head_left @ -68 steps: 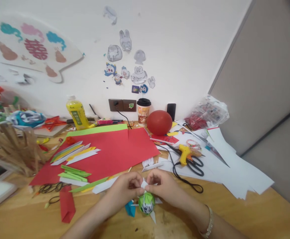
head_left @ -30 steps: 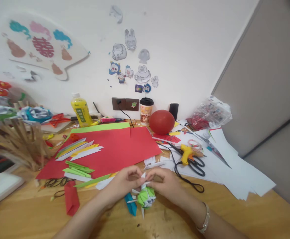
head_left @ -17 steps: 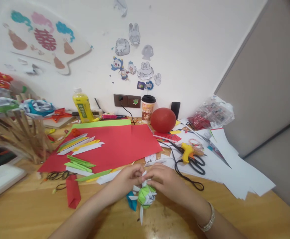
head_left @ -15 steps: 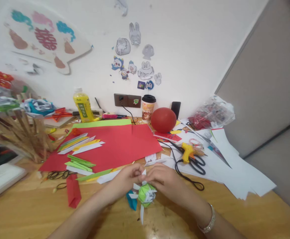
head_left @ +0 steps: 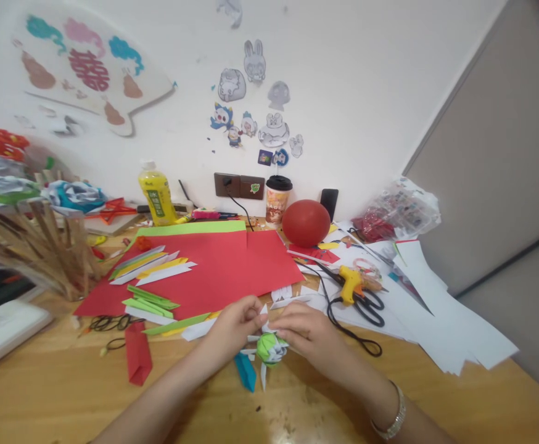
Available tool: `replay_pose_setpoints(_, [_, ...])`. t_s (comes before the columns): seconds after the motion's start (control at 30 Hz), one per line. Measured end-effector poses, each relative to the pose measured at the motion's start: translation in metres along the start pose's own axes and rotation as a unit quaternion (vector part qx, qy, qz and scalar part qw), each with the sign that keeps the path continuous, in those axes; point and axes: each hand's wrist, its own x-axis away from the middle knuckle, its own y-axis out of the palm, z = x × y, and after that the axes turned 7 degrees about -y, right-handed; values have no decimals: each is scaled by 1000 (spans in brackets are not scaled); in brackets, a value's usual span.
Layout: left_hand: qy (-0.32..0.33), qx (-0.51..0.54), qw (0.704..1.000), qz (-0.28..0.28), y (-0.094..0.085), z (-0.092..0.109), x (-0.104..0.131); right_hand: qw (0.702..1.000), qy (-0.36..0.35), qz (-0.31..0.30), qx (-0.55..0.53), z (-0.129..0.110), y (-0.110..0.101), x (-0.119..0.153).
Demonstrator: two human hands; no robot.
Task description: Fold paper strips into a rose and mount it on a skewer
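Note:
A small green-and-white woven paper ball [head_left: 269, 349] with white strip ends sticking out sits between my hands. My left hand [head_left: 240, 325] is closed, thumb and fingers pinching at a white strip end on the far side of the ball. My right hand [head_left: 307, 333] is closed too, its fingertips gripping the ball's upper right edge beside the strips. A blue folded paper piece [head_left: 245, 372] lies on the table just left of the ball. The fingertips partly hide the strips.
Red paper sheets [head_left: 223, 271] carry several folded strips [head_left: 152, 265]. A yellow glue gun [head_left: 351, 285] and black-handled scissors [head_left: 370, 308] lie on white paper at right. A red balloon-like ball [head_left: 306, 223], a cup [head_left: 277, 200] and a bottle [head_left: 157, 196] stand at the back.
The paper ball has tilted and moved slightly up, away from me, between my hands. My fingers have shifted on the strip, and the blue paper shows more.

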Motion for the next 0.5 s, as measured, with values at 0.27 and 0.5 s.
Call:
replay_pose_setpoints(0.27, [46, -25, 998, 48, 0, 2, 1, 995, -72, 6, 62, -2, 0, 4])
replay_pose_setpoints(0.5, [59, -22, 996, 70, 0, -2, 0, 994, -82, 15, 64, 2, 9, 10])
